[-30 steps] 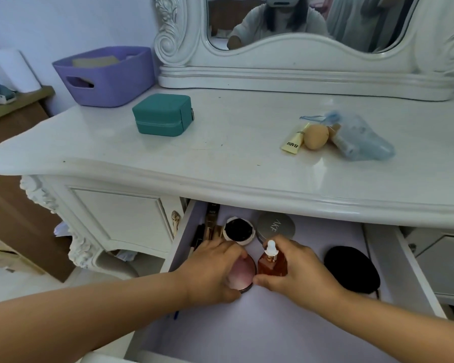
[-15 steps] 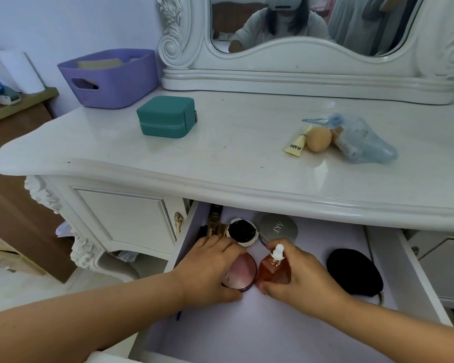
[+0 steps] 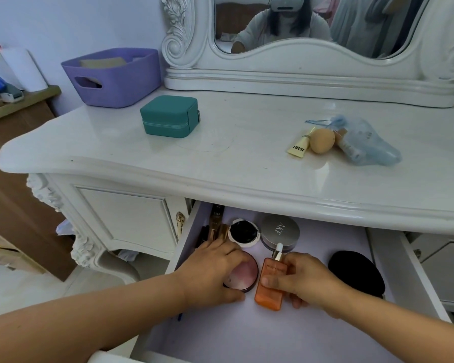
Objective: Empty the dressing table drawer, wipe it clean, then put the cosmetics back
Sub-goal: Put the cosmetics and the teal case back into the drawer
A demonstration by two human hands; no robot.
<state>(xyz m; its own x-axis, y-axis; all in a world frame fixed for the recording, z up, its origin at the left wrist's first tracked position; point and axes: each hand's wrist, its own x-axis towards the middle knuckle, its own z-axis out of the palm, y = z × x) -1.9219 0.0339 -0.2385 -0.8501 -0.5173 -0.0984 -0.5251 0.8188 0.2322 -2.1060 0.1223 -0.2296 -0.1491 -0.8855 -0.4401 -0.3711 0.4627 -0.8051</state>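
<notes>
The drawer (image 3: 312,334) stands pulled out under the white tabletop, lined in pale purple. My left hand (image 3: 210,273) lies over a round pink compact (image 3: 243,275), fingers curled around its rim. My right hand (image 3: 303,280) grips an orange dropper bottle (image 3: 270,290) with a white cap, tilted a little to the left. Behind them lie a black-and-white cushion compact (image 3: 243,232), a grey powder jar (image 3: 280,233) and gold and black sticks (image 3: 215,226) along the left wall. A black puff (image 3: 355,273) rests at the drawer's right.
On the tabletop (image 3: 233,158) lie a teal case (image 3: 170,117), a yellow tube (image 3: 299,145), a beige sponge (image 3: 322,140) and a blue mesh pouch (image 3: 367,142). A purple basket (image 3: 116,76) stands at the back left, the mirror (image 3: 312,74) behind.
The orange bottle has turned in my right hand, its label side now showing more fully. My left hand stays on the pink compact.
</notes>
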